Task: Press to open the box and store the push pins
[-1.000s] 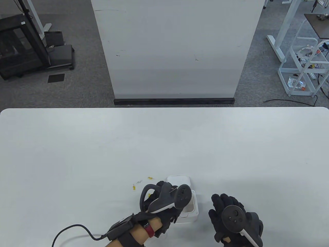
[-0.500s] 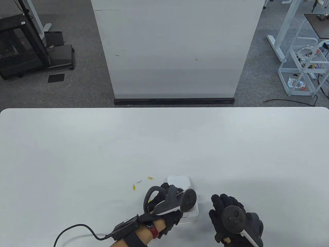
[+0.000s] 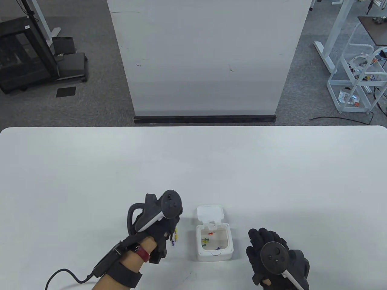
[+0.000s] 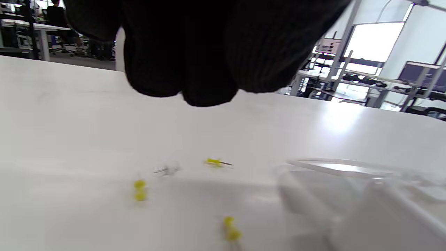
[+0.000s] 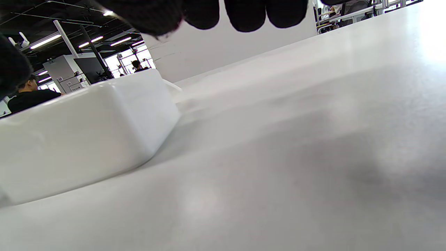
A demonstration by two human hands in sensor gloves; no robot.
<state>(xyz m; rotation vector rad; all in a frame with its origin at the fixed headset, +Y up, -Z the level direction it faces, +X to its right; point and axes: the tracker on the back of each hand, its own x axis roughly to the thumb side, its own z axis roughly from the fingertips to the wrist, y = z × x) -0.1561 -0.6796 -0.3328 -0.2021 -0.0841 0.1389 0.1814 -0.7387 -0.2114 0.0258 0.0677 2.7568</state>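
A: Table view: box [image 3: 214,241] lower centre, lid up, pins inside. Left hand [image 3: 157,222] left of it, grip unclear; right hand [image 3: 273,256] flat, fingers together. Half a second ago, left covered the box.

B: Left wrist: loose pins [image 4: 217,162] mid-frame; pinch heads singly. Right wrist: box wall left.

Glossy white plastic box [image 3: 214,244], smooth matt table [image 3: 193,169], ribbed knit-cloth hands.
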